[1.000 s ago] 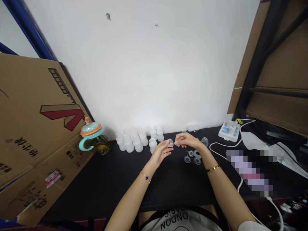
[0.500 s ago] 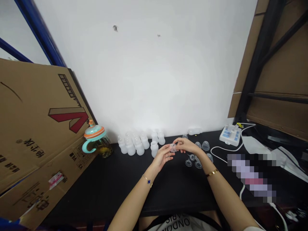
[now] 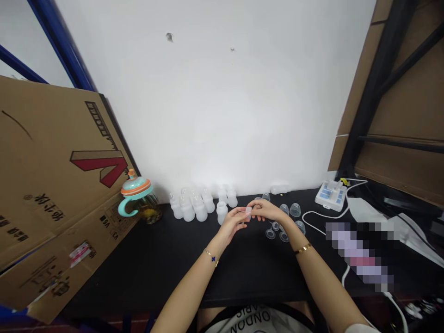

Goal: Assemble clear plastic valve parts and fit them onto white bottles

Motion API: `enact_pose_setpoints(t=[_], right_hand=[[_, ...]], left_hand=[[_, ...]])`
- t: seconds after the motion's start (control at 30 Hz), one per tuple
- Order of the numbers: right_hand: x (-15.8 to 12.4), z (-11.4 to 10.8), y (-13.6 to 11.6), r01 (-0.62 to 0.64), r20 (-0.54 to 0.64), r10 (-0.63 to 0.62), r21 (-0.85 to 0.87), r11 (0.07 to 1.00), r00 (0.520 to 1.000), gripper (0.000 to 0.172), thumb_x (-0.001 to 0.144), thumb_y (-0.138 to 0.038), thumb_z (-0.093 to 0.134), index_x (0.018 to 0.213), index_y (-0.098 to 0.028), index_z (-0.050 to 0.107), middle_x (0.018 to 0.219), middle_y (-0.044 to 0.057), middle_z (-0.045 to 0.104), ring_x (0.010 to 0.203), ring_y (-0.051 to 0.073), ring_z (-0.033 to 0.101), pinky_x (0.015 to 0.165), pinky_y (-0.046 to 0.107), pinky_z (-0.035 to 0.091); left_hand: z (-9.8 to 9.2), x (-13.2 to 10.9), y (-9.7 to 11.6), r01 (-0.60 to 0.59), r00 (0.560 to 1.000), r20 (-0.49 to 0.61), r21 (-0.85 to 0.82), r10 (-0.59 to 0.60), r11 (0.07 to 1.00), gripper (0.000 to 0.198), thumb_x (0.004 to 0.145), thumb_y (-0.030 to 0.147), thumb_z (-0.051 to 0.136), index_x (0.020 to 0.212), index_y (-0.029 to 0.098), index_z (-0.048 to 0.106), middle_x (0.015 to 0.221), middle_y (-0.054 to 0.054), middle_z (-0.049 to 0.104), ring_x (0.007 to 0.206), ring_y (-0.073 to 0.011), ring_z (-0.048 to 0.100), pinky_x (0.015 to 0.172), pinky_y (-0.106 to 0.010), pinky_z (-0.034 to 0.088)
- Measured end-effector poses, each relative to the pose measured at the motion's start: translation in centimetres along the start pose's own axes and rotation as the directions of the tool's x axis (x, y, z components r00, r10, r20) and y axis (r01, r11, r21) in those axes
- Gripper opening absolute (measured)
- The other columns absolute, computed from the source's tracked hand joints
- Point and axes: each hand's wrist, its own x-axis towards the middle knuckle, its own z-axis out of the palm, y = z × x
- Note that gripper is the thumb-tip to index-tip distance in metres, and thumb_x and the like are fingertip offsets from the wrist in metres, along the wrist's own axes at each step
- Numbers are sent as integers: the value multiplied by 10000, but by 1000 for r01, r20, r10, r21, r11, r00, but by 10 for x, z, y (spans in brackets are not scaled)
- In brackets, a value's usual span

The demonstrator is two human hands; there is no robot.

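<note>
My left hand (image 3: 231, 223) and my right hand (image 3: 266, 210) meet in front of me above the black table (image 3: 249, 273). Their fingertips pinch a small translucent silicone piece (image 3: 248, 213) between them, partly hidden by my fingers. Just beyond my left hand stands a frosted plastic bottle (image 3: 222, 212), one of a group of several bottles (image 3: 192, 206). Past my right hand lie several clear silicone cups (image 3: 295, 210) and small clear rings (image 3: 270, 234).
A white electric unit (image 3: 330, 195) with a white cable sits at the back right. A teal-and-orange lidded cup (image 3: 136, 194) stands before a leaning cardboard sheet (image 3: 58, 194). A blurred patch (image 3: 357, 254) covers part of the right side.
My hands have drawn closer together around the small silicone piece, and my view has shifted slightly. The bottles and cups on the table stay in place.
</note>
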Motion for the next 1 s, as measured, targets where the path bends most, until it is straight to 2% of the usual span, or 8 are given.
enact_pose_setpoints(t=[0.17, 0.3, 0.43, 1.0], right_hand=[[4, 2, 8, 3, 14, -2, -10, 1000, 1000, 415, 812, -446, 714, 1096, -147, 666, 695, 7, 690, 490, 106, 577, 400, 189, 409], [7, 3, 12, 5, 8, -5, 8, 1000, 1000, 387, 812, -431, 712, 1081, -155, 677, 683, 2, 684, 491, 101, 569, 413, 186, 421], [6, 5, 7, 6, 9, -6, 4, 1000, 1000, 374, 824, -439, 696, 1072, -159, 689, 690, 6, 691, 498, 103, 577, 413, 184, 419], [0, 15, -11, 27, -50, -30, -43, 999, 998, 239, 829, -361, 657, 958, -167, 713, 564, -32, 604, 472, 100, 546, 395, 175, 377]], left_hand=[[-1, 3, -2, 16, 999, -30, -89, -19, 996, 377, 724, 296, 860, 1019, 149, 679, 850, -63, 734, 738, -142, 687, 672, -239, 525], [-1, 3, -1, 19, 1000, 2, -121, -19, 992, 355, 755, 344, 836, 998, 137, 680, 856, -72, 735, 732, -143, 692, 655, -231, 532], [0, 0, 0, 38, 999, 37, -121, -33, 992, 376, 788, 414, 805, 1003, 129, 687, 871, -90, 738, 731, -146, 693, 644, -226, 541], [0, 0, 0, 60, 998, 17, -79, -59, 995, 393, 817, 470, 760, 1022, 140, 697, 892, -83, 734, 685, -127, 666, 629, -219, 506]])
